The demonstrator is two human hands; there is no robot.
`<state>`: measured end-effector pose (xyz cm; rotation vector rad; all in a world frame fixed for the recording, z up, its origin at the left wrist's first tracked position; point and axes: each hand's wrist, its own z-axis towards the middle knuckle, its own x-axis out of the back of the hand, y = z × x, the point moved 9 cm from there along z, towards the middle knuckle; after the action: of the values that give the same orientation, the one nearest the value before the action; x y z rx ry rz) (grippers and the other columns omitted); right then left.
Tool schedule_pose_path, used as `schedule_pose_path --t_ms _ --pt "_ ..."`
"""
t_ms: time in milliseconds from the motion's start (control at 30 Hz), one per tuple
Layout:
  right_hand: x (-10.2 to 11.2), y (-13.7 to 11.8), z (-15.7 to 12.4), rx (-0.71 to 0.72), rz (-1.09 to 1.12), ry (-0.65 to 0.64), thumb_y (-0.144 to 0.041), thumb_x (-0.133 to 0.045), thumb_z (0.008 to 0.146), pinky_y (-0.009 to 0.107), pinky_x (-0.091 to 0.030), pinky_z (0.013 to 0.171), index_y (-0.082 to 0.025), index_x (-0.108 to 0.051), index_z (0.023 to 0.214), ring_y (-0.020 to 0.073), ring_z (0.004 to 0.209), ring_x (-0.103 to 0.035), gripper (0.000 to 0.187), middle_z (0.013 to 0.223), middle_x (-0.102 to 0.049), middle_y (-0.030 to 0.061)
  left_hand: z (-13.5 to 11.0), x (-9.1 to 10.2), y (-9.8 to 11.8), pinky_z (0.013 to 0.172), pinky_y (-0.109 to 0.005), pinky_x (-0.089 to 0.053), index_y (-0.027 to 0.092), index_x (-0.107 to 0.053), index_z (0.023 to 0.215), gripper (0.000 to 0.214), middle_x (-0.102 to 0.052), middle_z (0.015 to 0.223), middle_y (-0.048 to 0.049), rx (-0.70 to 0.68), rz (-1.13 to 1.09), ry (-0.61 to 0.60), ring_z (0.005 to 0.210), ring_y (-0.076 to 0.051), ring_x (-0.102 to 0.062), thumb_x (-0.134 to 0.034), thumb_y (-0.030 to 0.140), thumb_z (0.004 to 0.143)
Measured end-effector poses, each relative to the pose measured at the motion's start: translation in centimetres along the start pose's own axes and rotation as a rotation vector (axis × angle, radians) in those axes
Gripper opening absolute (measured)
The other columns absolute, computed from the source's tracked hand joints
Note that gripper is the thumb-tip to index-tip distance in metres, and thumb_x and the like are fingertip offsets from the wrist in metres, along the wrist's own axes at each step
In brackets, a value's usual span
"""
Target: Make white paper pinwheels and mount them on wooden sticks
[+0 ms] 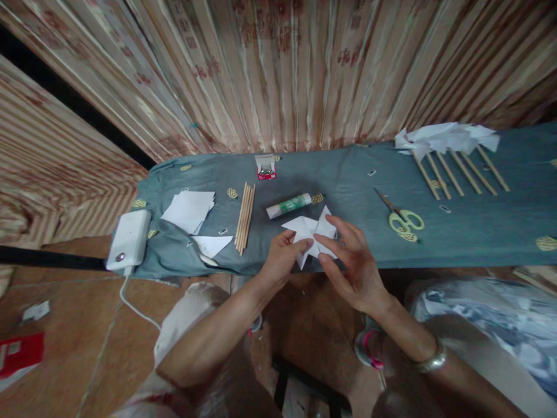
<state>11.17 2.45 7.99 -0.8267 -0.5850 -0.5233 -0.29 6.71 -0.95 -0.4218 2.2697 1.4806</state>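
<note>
A white folded paper pinwheel (310, 230) lies at the near edge of a low bench covered in grey-blue cloth (348, 174). My left hand (282, 258) pinches its lower left part with closed fingers. My right hand (350, 261) rests on its right side, thumb and forefinger pressed on the paper and the other fingers spread. A green and white glue stick (289, 205) lies just behind the pinwheel.
On the bench: a bundle of wooden sticks (244, 216), a stack of white paper squares (189, 210), a red pin box (266, 167), yellow scissors (402, 217), finished pinwheels on sticks (448, 152), a white power bank (129, 238). Curtains hang behind.
</note>
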Motion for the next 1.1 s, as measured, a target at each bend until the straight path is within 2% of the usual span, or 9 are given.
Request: schedule_pose_path --t_ms 100,200,300,400,567,867,1100 --pt "1.4 1.5 0.0 -0.128 0.019 0.087 -0.029 -0.057 0.087 0.055 -0.036 0.106 -0.025 -0.052 0.132 0.0316 0.134 -0.040 0.045 0.146 -0.043 0.0115 0.2 0.1 0.2 0.070 -0.027 -0.049 0.015 -0.070 0.082 0.032 -0.073 0.078 -0.0024 -0.025 0.018 0.007 0.066 -0.015 -0.064 -0.083 0.025 0.054" --pt "1.4 4.7 -0.6 -0.409 0.208 0.154 -0.039 -0.066 0.081 0.053 -0.043 0.099 -0.025 -0.044 0.138 0.0326 0.130 -0.046 0.063 0.143 -0.048 0.0129 0.3 0.1 0.7 0.072 -0.028 -0.050 0.015 -0.071 0.083 0.033 -0.074 0.079 -0.0026 -0.073 0.035 0.004 0.069 -0.016 -0.065 -0.083 0.024 0.053" --pt "-1.2 7.0 -1.5 -0.700 0.624 0.126 -0.044 -0.075 0.070 0.047 -0.052 0.085 -0.022 -0.047 0.133 0.0289 0.104 -0.064 0.073 0.119 -0.067 0.0125 0.3 -0.1 1.2 0.071 -0.027 -0.049 0.015 -0.071 0.083 0.034 -0.074 0.080 -0.0020 -0.121 0.079 -0.014 0.068 -0.015 -0.064 -0.083 0.022 0.052" --pt "-3.5 7.1 -1.7 -0.852 0.923 0.078 -0.039 -0.084 0.060 0.040 -0.055 0.073 -0.021 -0.053 0.122 0.0230 0.079 -0.068 0.072 0.094 -0.074 0.0060 0.3 -0.4 1.3 0.070 -0.027 -0.048 0.016 -0.071 0.085 0.034 -0.074 0.080 -0.0015 -0.147 0.135 -0.028 0.069 -0.016 -0.064 -0.081 0.021 0.053" --pt "-3.9 7.0 -1.3 -0.928 1.022 0.125 -0.034 -0.086 0.053 0.034 -0.055 0.066 -0.021 -0.059 0.106 0.0193 0.069 -0.066 0.062 0.082 -0.073 0.0001 0.2 -0.8 1.4 0.068 -0.026 -0.048 0.016 -0.071 0.084 0.033 -0.073 0.080 -0.0017 -0.155 0.155 -0.052 0.068 -0.015 -0.063 -0.081 0.022 0.052" --pt "-4.4 7.0 -1.5 -1.011 0.990 0.149 -0.028 -0.086 0.048 0.029 -0.053 0.061 -0.019 -0.059 0.104 0.0149 0.062 -0.063 0.063 0.074 -0.070 -0.0032 -0.3 -0.5 1.7 0.066 -0.025 -0.047 0.016 -0.071 0.084 0.038 -0.071 0.077 -0.0013 -0.117 0.129 -0.049 0.065 -0.014 -0.061 -0.085 0.026 0.050" --pt "-4.8 6.4 -1.2 -0.991 0.959 0.098 -0.033 -0.086 0.049 0.030 -0.053 0.061 -0.019 -0.058 0.105 0.0159 0.063 -0.063 0.063 0.076 -0.071 -0.0021 -0.6 0.1 2.0 0.064 -0.024 -0.046 0.015 -0.070 0.080 0.035 -0.070 0.073 -0.0005 -0.120 0.088 -0.028 0.062 -0.012 -0.059 -0.084 0.023 0.049"
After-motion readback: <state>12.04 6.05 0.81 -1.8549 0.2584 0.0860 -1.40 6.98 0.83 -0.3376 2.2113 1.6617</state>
